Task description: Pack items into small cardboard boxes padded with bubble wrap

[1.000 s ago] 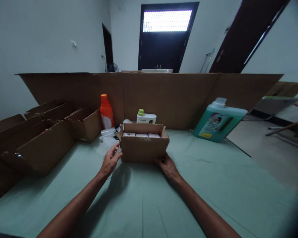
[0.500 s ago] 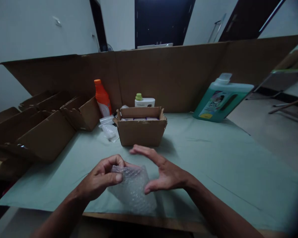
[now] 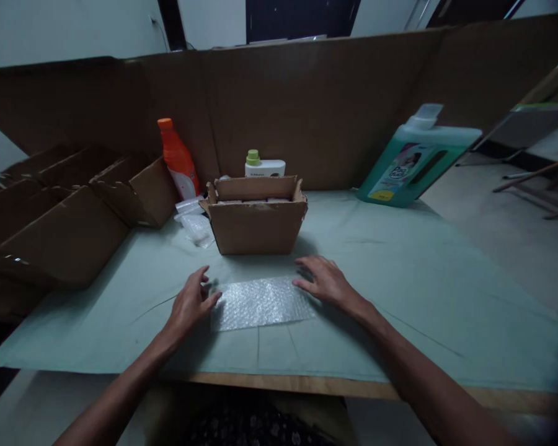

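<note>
Wrap (image 3: 260, 302): clear, bubbled, rectangular sheet
Wrap's pose: flat, longer sideways
Wrap's place: surface (image 3: 400, 266), near its front edge

The single view is taken from the person's head, behind the near edge of the table under a pale green cloth (image 3: 400, 260), facing forward and steeply down. The dark flower-patterned clothing (image 3: 255, 427) at the bottom centre places the lens above the person's lap. Coverage is wide: a flat sheet of clear bubble wrap (image 3: 263, 303) lies near mid-frame at close range, the tall brown cardboard panel (image 3: 316, 111) spans the background, and the top edge crops the dark door (image 3: 302, 15). Dark blur obscures the lower right edge.
</note>
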